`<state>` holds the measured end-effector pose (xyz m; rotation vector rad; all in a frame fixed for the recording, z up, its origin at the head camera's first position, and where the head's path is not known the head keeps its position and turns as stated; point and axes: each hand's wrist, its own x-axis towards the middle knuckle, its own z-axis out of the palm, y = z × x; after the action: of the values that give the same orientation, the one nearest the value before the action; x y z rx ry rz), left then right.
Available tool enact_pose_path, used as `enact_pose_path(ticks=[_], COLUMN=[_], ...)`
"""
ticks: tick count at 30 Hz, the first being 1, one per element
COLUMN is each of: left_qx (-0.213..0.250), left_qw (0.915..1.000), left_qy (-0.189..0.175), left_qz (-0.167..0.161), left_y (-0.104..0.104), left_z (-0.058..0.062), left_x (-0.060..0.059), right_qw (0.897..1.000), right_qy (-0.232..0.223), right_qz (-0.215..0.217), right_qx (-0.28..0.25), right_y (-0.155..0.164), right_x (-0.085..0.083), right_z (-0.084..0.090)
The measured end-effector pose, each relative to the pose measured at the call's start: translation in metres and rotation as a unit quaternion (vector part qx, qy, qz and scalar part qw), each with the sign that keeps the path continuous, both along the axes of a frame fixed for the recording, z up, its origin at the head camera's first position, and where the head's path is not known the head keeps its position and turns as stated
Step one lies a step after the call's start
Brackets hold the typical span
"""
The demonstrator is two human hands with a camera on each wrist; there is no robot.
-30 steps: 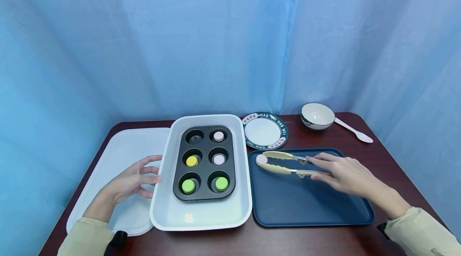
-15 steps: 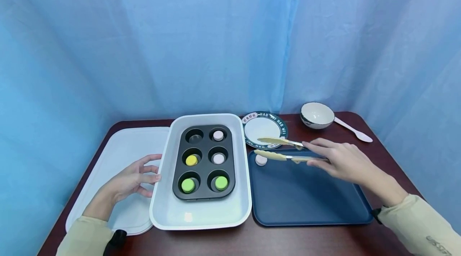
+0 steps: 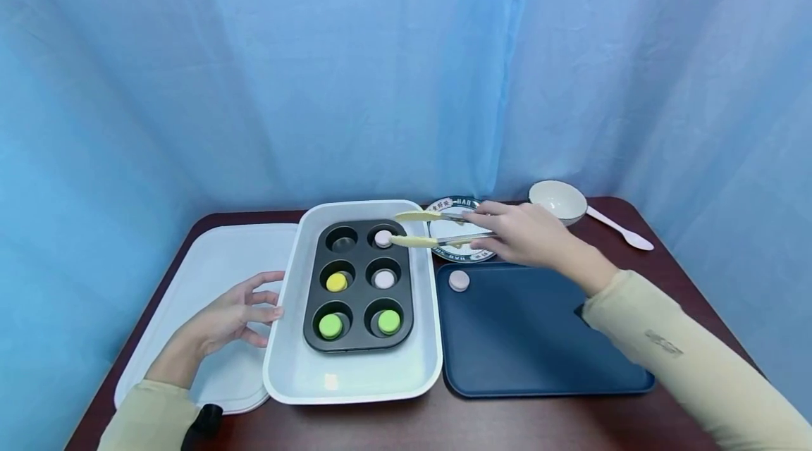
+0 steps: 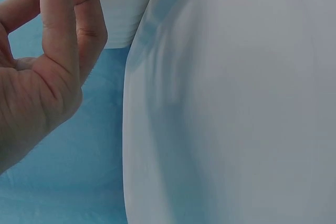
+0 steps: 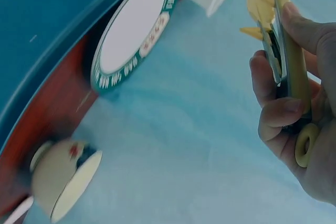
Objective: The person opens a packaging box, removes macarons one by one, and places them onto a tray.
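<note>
Now the right hand (image 3: 523, 234) is gripping the tongs (image 3: 438, 229), tips spread around a pink disc (image 3: 383, 237) mid-frame; the left hand (image 3: 231, 313), fingers relaxed, is touching the white tray (image 3: 355, 380)

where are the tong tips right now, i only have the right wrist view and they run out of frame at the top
Observer: In the head view the tongs reach over the muffin pan, their tips on either side of the pale disc in its far right cup.
Operator: are they gripping it
Observer: Cannot tell; the tips look spread, one beyond the disc and one on its near side.
Operator: whats the left hand doing
Observer: The left hand rests on the white lid, fingers straight, their tips at the white dish's left rim.
Operator: anything on the blue tray
Observer: One pale disc lies in the blue tray's far left corner.
</note>
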<state>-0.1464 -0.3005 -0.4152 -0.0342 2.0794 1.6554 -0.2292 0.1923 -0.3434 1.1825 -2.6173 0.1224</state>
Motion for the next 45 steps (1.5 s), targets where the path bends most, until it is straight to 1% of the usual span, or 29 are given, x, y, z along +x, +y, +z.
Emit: enact_pose_path(ticks=[3, 7, 11, 14, 19, 25, 30, 37, 45], left_qx=[-0.002, -0.006, -0.01, -0.007, 0.0, -0.001, -0.002, -0.003, 0.001], left_qw=[1.0, 1.0, 0.9999, 0.9999, 1.0, 1.0, 0.9999, 1.0, 0.9999], left_qy=[-0.003, -0.004, -0.003, -0.002, -0.002, -0.003, -0.002, -0.003, -0.009], left_qz=[0.002, 0.005, 0.011, 0.008, 0.005, 0.008, 0.01, 0.007, 0.006], left_y=[-0.001, -0.001, -0.001, -0.001, 0.0, 0.0, 0.0, -0.002, -0.002], left_z=[-0.001, -0.003, -0.004, -0.004, -0.004, -0.004, -0.004, -0.003, -0.001], left_x=[0.001, 0.001, 0.001, 0.0, 0.0, 0.0, 0.0, 0.001, 0.002], right_qw=[1.0, 0.999, 0.998, 0.997, 0.995, 0.992, 0.99, 0.986, 0.981], right_qy=[-0.01, -0.04, -0.051, -0.057, -0.076, -0.095, -0.108, -0.132, -0.157], right_qz=[0.012, 0.0, -0.006, -0.007, -0.008, -0.012, -0.016, -0.022, -0.025], right_qx=[0.011, 0.028, 0.045, 0.051, 0.059, 0.084, 0.084, 0.101, 0.109], right_y=[-0.021, -0.041, -0.052, -0.056, -0.061, -0.072, -0.077, -0.084, -0.082], right_x=[-0.012, -0.025, -0.036, -0.041, -0.044, -0.045, -0.047, -0.05, -0.049], right_z=[-0.005, -0.01, -0.013, -0.013, -0.007, 0.003, 0.004, 0.005, 0.014])
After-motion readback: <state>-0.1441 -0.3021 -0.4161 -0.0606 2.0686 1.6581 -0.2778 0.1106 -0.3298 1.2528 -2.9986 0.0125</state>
